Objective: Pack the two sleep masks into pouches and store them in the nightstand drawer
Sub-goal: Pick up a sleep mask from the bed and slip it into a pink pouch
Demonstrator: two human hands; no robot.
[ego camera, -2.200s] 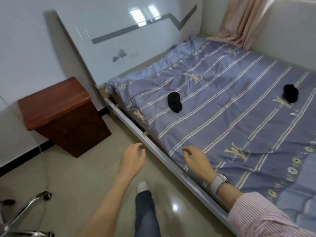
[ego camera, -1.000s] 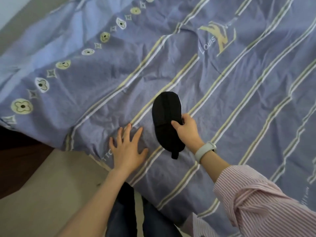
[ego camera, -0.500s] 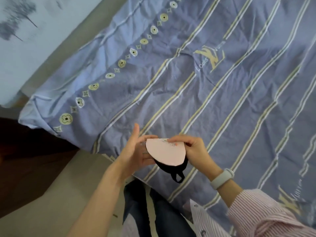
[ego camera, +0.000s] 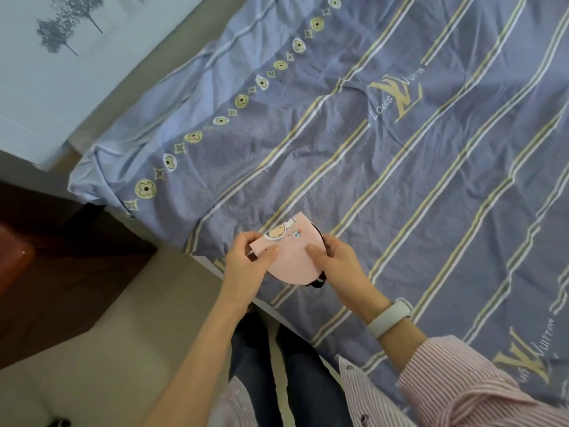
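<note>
Left hand (ego camera: 246,266) and right hand (ego camera: 335,263) both pinch soft pink rounded sleep mask (ego camera: 289,254) — black-edged, cartoon print — over wrinkled striped bed (ego camera: 400,180).

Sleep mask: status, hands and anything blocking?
Left hand and right hand both grip sleep mask, pink side up, above bed edge. No pouch visible. Nothing blocking.

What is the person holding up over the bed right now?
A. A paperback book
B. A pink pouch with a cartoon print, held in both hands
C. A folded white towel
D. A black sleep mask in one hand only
B: the left hand and right hand both grip the pink pouch, whose cartoon print shows near its top edge.
</note>
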